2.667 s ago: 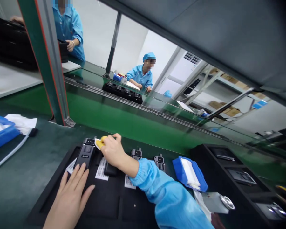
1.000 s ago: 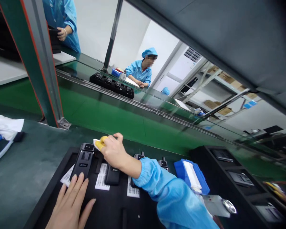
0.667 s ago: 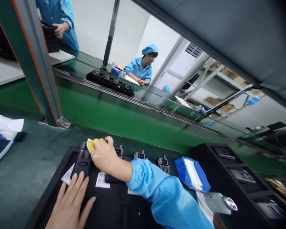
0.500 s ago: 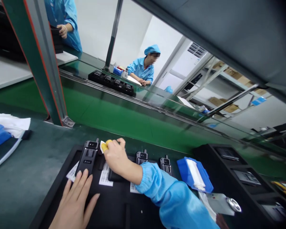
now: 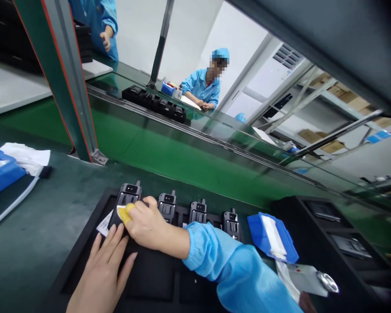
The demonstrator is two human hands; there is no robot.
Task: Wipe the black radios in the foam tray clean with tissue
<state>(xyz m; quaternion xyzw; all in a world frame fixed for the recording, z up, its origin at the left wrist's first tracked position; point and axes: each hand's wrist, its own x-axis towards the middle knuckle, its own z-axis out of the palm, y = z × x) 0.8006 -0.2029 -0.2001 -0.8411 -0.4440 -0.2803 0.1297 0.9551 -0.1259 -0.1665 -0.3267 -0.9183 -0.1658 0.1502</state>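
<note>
Several black handheld radios stand in a row along the far side of a black tray [image 5: 151, 274]. My right hand [image 5: 148, 224], with yellow covers on its fingertips, is closed on a small white wipe [image 5: 120, 212]. It presses the wipe to the leftmost radio [image 5: 130, 190], which leans over a white printed label [image 5: 104, 224]. My left hand [image 5: 101, 271] has its fingers stretched out, their tips at the lower end of that same radio. To the right are a second radio [image 5: 167, 201], a third radio [image 5: 198, 209] and a fourth radio [image 5: 231, 221].
Right of the tray stand a blue bin [image 5: 259, 237] with white wipes, a clear bottle [image 5: 308, 278] with a metal top, and a black case [image 5: 299, 226]. Another blue bin [image 5: 6, 178] is at left, by a metal post [image 5: 74, 87]. Two people work across the green belt [image 5: 169, 152].
My right hand has come left and down with the wipe, from beside the leftmost radio onto its body. My left hand stays at the radio's lower end. The view has shifted slightly.
</note>
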